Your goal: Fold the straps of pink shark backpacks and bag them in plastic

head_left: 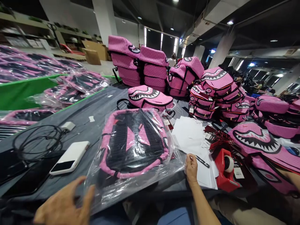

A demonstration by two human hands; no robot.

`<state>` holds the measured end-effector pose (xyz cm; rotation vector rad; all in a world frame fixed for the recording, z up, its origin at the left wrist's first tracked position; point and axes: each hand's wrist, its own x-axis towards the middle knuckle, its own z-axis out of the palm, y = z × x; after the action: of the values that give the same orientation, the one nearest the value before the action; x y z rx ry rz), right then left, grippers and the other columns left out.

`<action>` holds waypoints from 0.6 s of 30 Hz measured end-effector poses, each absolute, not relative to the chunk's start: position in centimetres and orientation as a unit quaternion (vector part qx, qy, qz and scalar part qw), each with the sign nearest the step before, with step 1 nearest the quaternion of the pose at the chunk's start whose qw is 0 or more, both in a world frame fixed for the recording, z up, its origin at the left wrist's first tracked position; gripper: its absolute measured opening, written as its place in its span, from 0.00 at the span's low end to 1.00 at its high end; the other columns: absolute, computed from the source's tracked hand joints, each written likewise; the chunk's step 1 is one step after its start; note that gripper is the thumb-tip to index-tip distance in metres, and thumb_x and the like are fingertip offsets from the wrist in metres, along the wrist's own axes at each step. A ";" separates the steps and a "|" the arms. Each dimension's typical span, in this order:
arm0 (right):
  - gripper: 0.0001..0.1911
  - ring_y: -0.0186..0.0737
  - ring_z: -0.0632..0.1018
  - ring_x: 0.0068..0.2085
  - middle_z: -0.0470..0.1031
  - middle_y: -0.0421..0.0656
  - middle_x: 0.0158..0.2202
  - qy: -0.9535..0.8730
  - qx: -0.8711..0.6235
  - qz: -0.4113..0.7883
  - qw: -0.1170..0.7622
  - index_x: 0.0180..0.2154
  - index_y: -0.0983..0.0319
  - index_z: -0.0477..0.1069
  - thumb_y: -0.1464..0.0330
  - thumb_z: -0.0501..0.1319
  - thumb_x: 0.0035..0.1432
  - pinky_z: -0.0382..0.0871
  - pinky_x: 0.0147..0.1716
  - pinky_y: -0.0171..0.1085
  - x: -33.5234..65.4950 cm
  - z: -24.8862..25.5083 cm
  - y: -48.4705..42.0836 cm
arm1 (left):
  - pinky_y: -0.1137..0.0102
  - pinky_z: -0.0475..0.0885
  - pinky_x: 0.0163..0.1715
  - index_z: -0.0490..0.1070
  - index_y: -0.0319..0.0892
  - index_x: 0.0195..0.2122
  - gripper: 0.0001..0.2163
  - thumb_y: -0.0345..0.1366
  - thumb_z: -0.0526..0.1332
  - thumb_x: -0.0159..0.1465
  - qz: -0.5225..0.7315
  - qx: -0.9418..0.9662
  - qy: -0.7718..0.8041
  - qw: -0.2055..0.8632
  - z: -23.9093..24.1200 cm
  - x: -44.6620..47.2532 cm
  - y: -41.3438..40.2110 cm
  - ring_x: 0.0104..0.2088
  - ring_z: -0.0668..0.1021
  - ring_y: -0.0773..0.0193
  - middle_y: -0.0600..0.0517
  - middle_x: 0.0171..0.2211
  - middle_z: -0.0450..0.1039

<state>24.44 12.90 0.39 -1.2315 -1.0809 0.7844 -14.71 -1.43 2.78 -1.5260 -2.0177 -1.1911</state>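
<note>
A pink-and-black backpack [138, 142] lies back side up inside a clear plastic bag [145, 184] on the table in front of me. My right hand [191, 167] is closed on the bag's near right corner. At the near left corner, my left hand [65, 201] is spread with thumb and fingers apart, slightly blurred, beside the plastic. Just behind the wrapped pack sits an unwrapped pink backpack [150, 96] with a shark-mouth print. White paper sheets [189, 132] and a black pen [202, 161] lie just beyond my right hand.
Left of the bag are a white power bank [70, 157], a coiled black cable [38, 142] and a dark phone [32, 175]. A red tape dispenser [226, 170] stands at right. Stacked pink backpacks [154, 73] line the back; wrapped ones [79, 84] lie at left. Someone's arm [292, 179] shows at far right.
</note>
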 end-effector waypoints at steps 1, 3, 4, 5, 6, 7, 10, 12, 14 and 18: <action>0.26 0.31 0.57 0.20 0.54 0.29 0.20 -0.470 -0.534 0.341 0.614 0.37 0.58 0.65 0.42 0.61 0.59 0.51 0.20 0.32 24.5 0.5 12.8 | 0.49 0.61 0.59 0.72 0.43 0.52 0.16 0.47 0.55 0.71 -0.381 -0.601 -0.675 0.194 3.7 -13.4 -1.0 0.46 0.78 0.47 0.44 0.44 0.80; 0.26 0.31 0.57 0.21 0.54 0.30 0.21 -0.471 -0.534 0.339 0.615 0.37 0.58 0.65 0.42 0.61 0.59 0.51 0.20 0.32 24.7 0.7 12.6 | 0.48 0.56 0.61 0.75 0.44 0.47 0.15 0.47 0.56 0.71 -0.307 -0.694 -0.609 0.231 4.8 -11.3 -0.3 0.44 0.78 0.48 0.47 0.39 0.81; 0.26 0.31 0.57 0.21 0.54 0.30 0.21 -0.472 -0.533 0.337 0.616 0.36 0.58 0.65 0.42 0.61 0.59 0.51 0.20 0.32 24.7 0.8 12.6 | 0.48 0.55 0.61 0.76 0.45 0.45 0.15 0.48 0.56 0.70 -0.281 -0.720 -0.589 0.236 4.8 -10.7 -0.1 0.44 0.78 0.49 0.48 0.37 0.82; 0.26 0.31 0.57 0.21 0.54 0.30 0.21 -0.472 -0.532 0.336 0.617 0.36 0.58 0.65 0.42 0.61 0.59 0.51 0.20 0.32 24.7 1.0 12.5 | 0.48 0.54 0.61 0.77 0.45 0.44 0.15 0.49 0.56 0.70 -0.264 -0.732 -0.581 0.238 4.7 -10.4 0.1 0.44 0.78 0.49 0.48 0.36 0.82; 0.26 0.31 0.57 0.21 0.54 0.29 0.20 -0.473 -0.532 0.336 0.617 0.36 0.58 0.65 0.42 0.61 0.59 0.51 0.20 0.32 24.7 1.0 12.5 | 0.48 0.54 0.60 0.78 0.46 0.43 0.16 0.50 0.56 0.70 -0.254 -0.737 -0.581 0.235 4.4 -10.4 0.3 0.44 0.77 0.49 0.48 0.37 0.82; 0.26 0.31 0.57 0.21 0.54 0.29 0.20 -0.473 -0.531 0.338 0.617 0.36 0.58 0.65 0.42 0.61 0.59 0.51 0.20 0.32 24.7 1.1 12.5 | 0.49 0.54 0.60 0.78 0.47 0.42 0.16 0.50 0.57 0.69 -0.252 -0.741 -0.579 0.228 4.0 -10.5 0.4 0.44 0.77 0.49 0.49 0.37 0.82; 0.25 0.31 0.57 0.20 0.54 0.30 0.20 -0.471 -0.529 0.344 0.616 0.36 0.58 0.66 0.42 0.61 0.59 0.52 0.20 0.33 24.6 1.2 12.5 | 0.52 0.56 0.57 0.79 0.51 0.40 0.14 0.50 0.57 0.70 -0.277 -0.756 -0.564 0.182 3.2 -11.1 0.3 0.42 0.77 0.51 0.52 0.36 0.82; 0.26 0.31 0.57 0.20 0.55 0.30 0.20 -0.468 -0.529 0.350 0.615 0.36 0.58 0.65 0.42 0.62 0.59 0.52 0.20 0.33 24.6 1.1 12.5 | 0.55 0.57 0.55 0.79 0.51 0.39 0.14 0.48 0.55 0.72 -0.315 -0.753 -0.562 0.135 3.2 -11.1 0.0 0.41 0.77 0.54 0.54 0.34 0.81; 0.27 0.31 0.58 0.20 0.56 0.30 0.20 -0.465 -0.528 0.355 0.616 0.36 0.58 0.65 0.41 0.62 0.58 0.53 0.20 0.33 24.6 1.1 12.5 | 0.56 0.58 0.54 0.79 0.50 0.37 0.17 0.48 0.52 0.73 -0.349 -0.733 -0.578 0.082 3.7 -10.8 -0.4 0.41 0.78 0.55 0.53 0.34 0.81; 0.27 0.31 0.59 0.20 0.56 0.29 0.19 -0.460 -0.524 0.363 0.618 0.36 0.58 0.64 0.41 0.62 0.57 0.55 0.20 0.32 24.5 1.0 12.6 | 0.54 0.58 0.55 0.79 0.50 0.37 0.18 0.52 0.53 0.73 -0.381 -0.708 -0.594 0.043 6.0 -10.2 -0.3 0.43 0.77 0.54 0.52 0.35 0.81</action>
<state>24.51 12.59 1.04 -1.2063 -1.0590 0.8360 -10.24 -0.28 5.99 -2.1644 -1.8160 -1.1651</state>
